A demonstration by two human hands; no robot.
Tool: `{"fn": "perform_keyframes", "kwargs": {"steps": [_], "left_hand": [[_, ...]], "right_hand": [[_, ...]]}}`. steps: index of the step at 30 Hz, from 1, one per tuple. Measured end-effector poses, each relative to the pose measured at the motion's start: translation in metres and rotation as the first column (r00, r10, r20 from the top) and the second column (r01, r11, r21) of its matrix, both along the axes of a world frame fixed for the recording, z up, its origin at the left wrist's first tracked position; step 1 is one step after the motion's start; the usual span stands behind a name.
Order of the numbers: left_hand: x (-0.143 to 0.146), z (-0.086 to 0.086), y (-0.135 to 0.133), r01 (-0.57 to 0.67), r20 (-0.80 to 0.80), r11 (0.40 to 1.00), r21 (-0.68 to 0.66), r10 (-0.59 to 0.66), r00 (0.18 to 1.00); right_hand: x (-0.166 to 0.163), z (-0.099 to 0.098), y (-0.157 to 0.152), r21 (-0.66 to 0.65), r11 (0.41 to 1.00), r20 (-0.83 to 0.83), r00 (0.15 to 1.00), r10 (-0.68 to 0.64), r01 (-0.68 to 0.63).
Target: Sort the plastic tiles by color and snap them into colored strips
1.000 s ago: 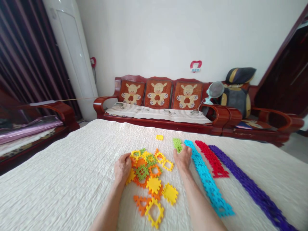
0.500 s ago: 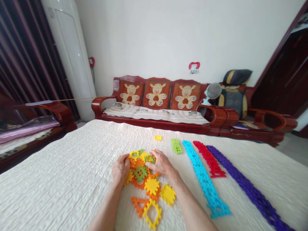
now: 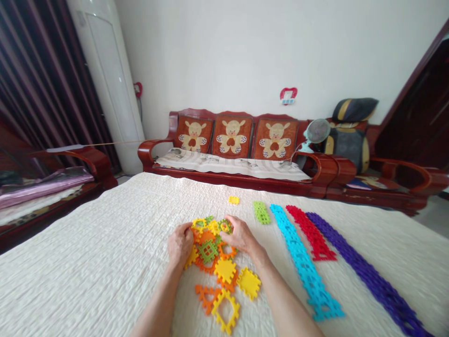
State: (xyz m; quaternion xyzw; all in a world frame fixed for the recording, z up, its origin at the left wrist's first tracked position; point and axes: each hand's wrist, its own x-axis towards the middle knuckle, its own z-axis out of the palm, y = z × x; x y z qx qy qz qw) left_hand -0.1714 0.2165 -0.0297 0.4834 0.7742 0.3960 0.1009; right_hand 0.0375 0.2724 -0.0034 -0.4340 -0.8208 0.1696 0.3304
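A pile of toothed plastic interlocking tiles in yellow, orange and green lies between my hands on the pale cover. My left hand (image 3: 180, 244) is curled in at the pile's left edge, its fingertips against the tiles; what they grip is hidden. With thumb and fingers, my right hand (image 3: 241, 236) grips a green tile (image 3: 225, 226) at the pile's top right. Nearer to me are a green window tile (image 3: 208, 252), a solid yellow tile (image 3: 225, 271), another yellow tile (image 3: 249, 283), an orange triangular tile (image 3: 206, 297) and a yellow frame tile (image 3: 225, 311).
To the right lie sorted strips of tiles: a short green strip (image 3: 261, 213), a long blue strip (image 3: 303, 257), a red strip (image 3: 310, 231) and a long purple strip (image 3: 365, 271). A lone yellow tile (image 3: 234, 200) sits farther back. Beyond the covered table stands a wooden sofa (image 3: 228, 177).
The whole view has shifted slightly, so everything appears a little farther right. My right hand has eased back slightly, showing more of the green tile and the orange tile below it.
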Motion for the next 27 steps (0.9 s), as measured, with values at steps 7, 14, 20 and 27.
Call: {"fn": "perform_keyframes", "kwargs": {"steps": [7, 14, 20, 27], "left_hand": [[0.001, 0.001, 0.000, -0.007, -0.029, 1.000, 0.012, 0.007, 1.000], [-0.001, -0.002, 0.000, -0.010, -0.040, 1.000, 0.007, 0.010, 0.999], [-0.001, -0.002, -0.001, 0.006, -0.034, 1.000, 0.002, -0.006, 0.999], [0.000, -0.002, 0.000, -0.005, -0.065, 1.000, 0.013, 0.005, 0.998]], "right_hand": [[0.010, 0.005, 0.007, -0.042, 0.999, -0.176, 0.984, -0.039, 0.032], [0.030, -0.004, 0.017, -0.083, 0.978, -0.288, 0.935, -0.209, 0.193], [0.055, -0.015, 0.014, -0.082, 0.915, -0.345, 0.850, -0.398, 0.395], [0.073, -0.026, 0.000, -0.041, 0.871, -0.136, 0.861, -0.490, 0.490]]}}
